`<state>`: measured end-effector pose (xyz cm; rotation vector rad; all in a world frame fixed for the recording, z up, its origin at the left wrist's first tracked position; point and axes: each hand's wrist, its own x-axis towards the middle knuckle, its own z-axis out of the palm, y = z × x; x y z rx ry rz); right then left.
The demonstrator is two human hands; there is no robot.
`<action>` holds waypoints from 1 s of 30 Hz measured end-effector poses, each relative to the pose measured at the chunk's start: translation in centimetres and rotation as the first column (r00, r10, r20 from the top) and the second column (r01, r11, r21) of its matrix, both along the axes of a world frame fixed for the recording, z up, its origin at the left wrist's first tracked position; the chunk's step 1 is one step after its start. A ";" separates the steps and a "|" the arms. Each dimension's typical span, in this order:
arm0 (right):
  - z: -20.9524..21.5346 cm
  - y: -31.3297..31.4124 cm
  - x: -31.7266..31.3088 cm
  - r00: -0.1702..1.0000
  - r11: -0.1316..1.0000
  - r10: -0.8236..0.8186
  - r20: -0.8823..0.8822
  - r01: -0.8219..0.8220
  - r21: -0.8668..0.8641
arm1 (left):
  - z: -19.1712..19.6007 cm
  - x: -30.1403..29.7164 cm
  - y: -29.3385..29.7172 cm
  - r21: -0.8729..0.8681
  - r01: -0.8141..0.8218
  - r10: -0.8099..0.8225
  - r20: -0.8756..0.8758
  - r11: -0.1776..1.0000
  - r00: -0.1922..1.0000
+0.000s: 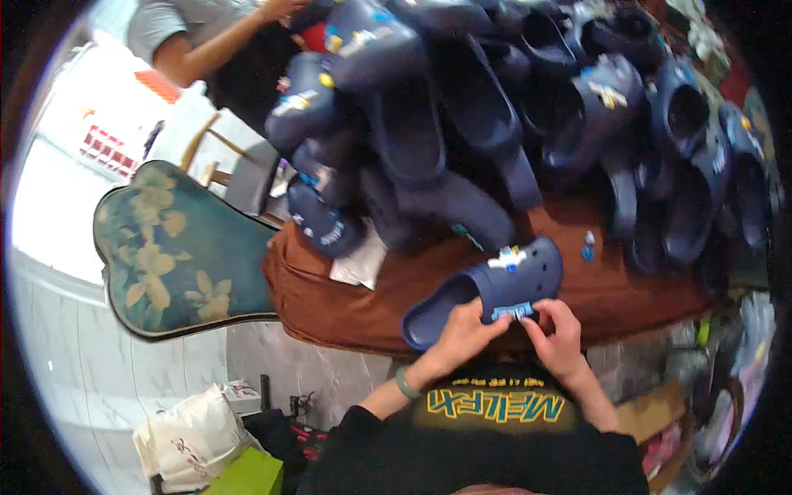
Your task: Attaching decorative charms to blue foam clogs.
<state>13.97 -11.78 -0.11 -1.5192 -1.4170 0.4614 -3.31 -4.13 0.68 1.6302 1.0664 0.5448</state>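
On the near edge of the brown cloth-covered table [346, 305], I hold one navy blue clog [483, 290] with both my hands. My left hand [464, 334] grips the side of the clog near its heel end, the fingers closed around the edge. My right hand [559, 334] is at the toe part, and its fingers pinch narrow on a small light-blue charm [513, 312] that sits at the front of the clog. Another charm, white and yellow [507, 259], is already fixed on the top of the same clog.

I judge that the step in hand is pressing the blue charm into a hole of the clog, and it looks not fully seated yet, though my fingers hide the hole, so I cannot tell for sure. The next move, I think, calls for a firm push with the thumb while the left hand keeps the clog steady, so that the soft material does not bend away.

Two small loose charms [587, 246] lie on the cloth just behind. Farther back, a big pile of navy clogs [495, 107] covers the table. To my left stands a green floral chair [173, 247], and another person's arm [210, 45] reaches toward the pile.
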 end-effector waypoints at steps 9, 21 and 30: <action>-1.8 1.6 0.7 0.893 0.896 0.117 0.434 -0.284 0.342 | -0.7 -0.5 -0.2 0.032 -0.010 0.008 0.045 0.999 0.999; -1.2 0.1 0.1 0.807 0.933 0.101 0.582 -0.280 0.225 | -2.6 -0.9 1.5 -0.199 0.199 -0.175 0.132 0.960 0.976; -1.9 1.6 5.0 0.958 0.996 -0.052 0.282 0.029 0.086 | -1.3 -0.8 1.1 -0.242 0.255 -0.195 0.248 0.936 0.949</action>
